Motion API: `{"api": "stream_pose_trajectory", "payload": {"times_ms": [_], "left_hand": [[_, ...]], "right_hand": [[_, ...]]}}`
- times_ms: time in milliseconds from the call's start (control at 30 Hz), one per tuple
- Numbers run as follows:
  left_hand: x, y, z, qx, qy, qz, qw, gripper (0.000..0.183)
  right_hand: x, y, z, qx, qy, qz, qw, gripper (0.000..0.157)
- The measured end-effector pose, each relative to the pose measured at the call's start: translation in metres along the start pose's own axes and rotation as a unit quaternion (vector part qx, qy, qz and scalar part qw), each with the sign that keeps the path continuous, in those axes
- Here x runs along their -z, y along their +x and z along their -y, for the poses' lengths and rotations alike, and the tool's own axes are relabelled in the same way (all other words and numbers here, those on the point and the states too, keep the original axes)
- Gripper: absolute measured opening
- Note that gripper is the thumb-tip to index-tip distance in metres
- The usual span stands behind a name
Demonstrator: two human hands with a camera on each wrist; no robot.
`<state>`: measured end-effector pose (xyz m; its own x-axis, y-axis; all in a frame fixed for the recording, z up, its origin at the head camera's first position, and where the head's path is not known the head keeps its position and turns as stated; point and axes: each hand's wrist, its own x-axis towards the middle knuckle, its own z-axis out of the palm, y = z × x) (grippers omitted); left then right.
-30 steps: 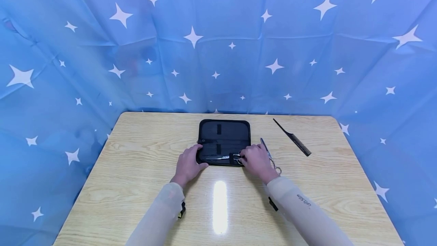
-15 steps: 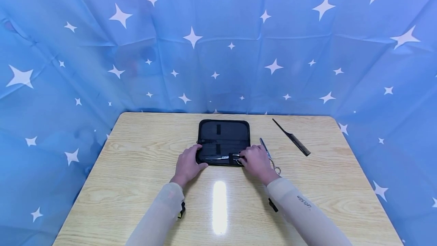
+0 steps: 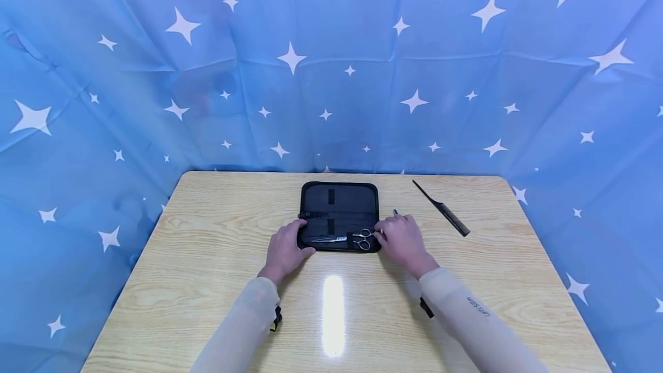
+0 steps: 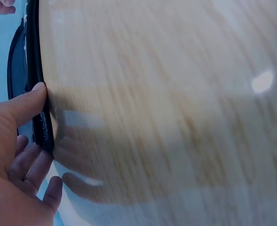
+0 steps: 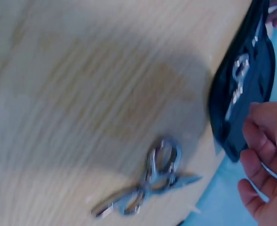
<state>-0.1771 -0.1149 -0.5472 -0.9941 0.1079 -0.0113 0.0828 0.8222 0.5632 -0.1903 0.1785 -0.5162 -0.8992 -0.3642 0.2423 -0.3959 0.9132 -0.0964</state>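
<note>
A black zip case (image 3: 352,206) lies opened flat in the middle of the table. Silver hair scissors (image 3: 363,240) rest along its near side, tucked under a small black elastic loop. My left hand (image 3: 285,248) holds the case's near left corner, the thumb (image 4: 32,99) on its front edge. At the right edge of the case is my right hand (image 3: 401,240), just beside the scissors' finger rings, its fingers (image 5: 257,165) loosely curled with nothing in them. A second pair of scissors (image 5: 150,181) lies on the table under that hand, mostly hidden in the head view.
A black tail comb (image 3: 442,208) lies to the right of the case, pointing diagonally. The wooden table (image 3: 217,217) ends at the back against a blue curtain (image 3: 331,73) with white stars.
My right hand has let go of the scissors' rings and moved right, to the edge of the case, covering most of the second pair. The left hand has stayed put.
</note>
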Motion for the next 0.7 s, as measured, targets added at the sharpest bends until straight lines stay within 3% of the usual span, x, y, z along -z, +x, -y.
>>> {"api": "stream_pose_trajectory", "payload": {"times_ms": [400,700], "left_hand": [[-0.001,-0.003,-0.001,-0.013,-0.011,-0.006,0.9998,0.064],[-0.003,-0.005,0.000,-0.029,-0.021,-0.032,0.9989,0.063]], "right_hand": [[0.019,-0.017,-0.049,-0.060,-0.001,0.023,0.998,0.008],[0.026,-0.025,-0.066,-0.094,-0.005,0.053,0.994,0.018]]}}
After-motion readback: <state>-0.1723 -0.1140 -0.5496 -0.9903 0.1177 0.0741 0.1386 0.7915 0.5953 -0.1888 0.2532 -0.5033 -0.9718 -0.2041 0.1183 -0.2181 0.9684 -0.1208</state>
